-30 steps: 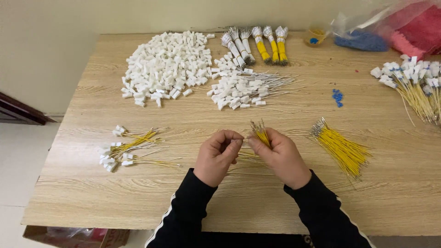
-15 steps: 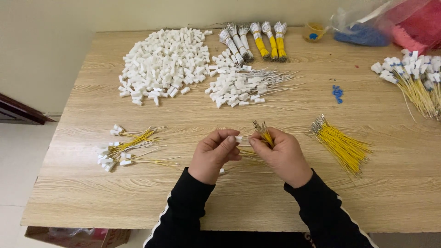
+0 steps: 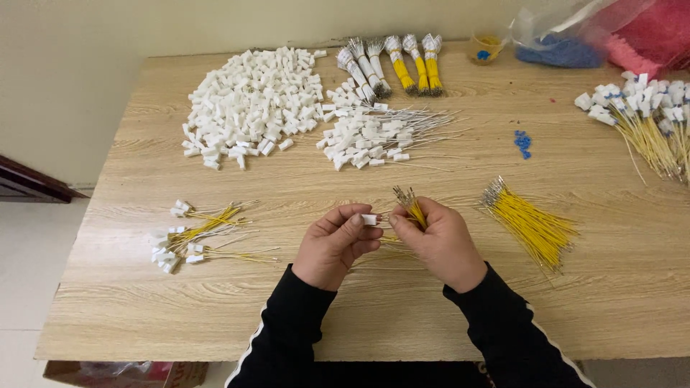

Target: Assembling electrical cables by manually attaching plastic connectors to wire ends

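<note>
Both hands meet low over the middle of the wooden worktop point(image 3: 144, 302). The left hand point(image 3: 332, 244) is curled nearly closed, its thumb and forefinger pinching a small white plastic connector point(image 3: 369, 219) at the fingertips, with the other fingers folded under. The right hand point(image 3: 440, 241) is also closed, gripping a small bundle of yellow wires point(image 3: 411, 205) whose bare metal ends fan upward above the knuckles; its thumb sits just beside the connector, and a thin wire appears to run between the two hands, though whether it is already seated in the connector cannot be told. A few wire tails trail onto the worktop under the palms. To the left of the hands lies a small group of finished yellow leads with white connectors point(image 3: 190, 233). Just right of the right hand rests a loose sheaf of yellow wires point(image 3: 532, 226). Farther back are a large heap of white connectors point(image 3: 248, 100), a smaller pile of white connectors with thin pale wires point(image 3: 381, 133), and several tied bundles of white and yellow wires point(image 3: 392, 65). A few blue bits point(image 3: 523, 141) lie apart, and another cluster of connector-tipped yellow leads point(image 3: 647, 115) sits at the far right edge.
</note>
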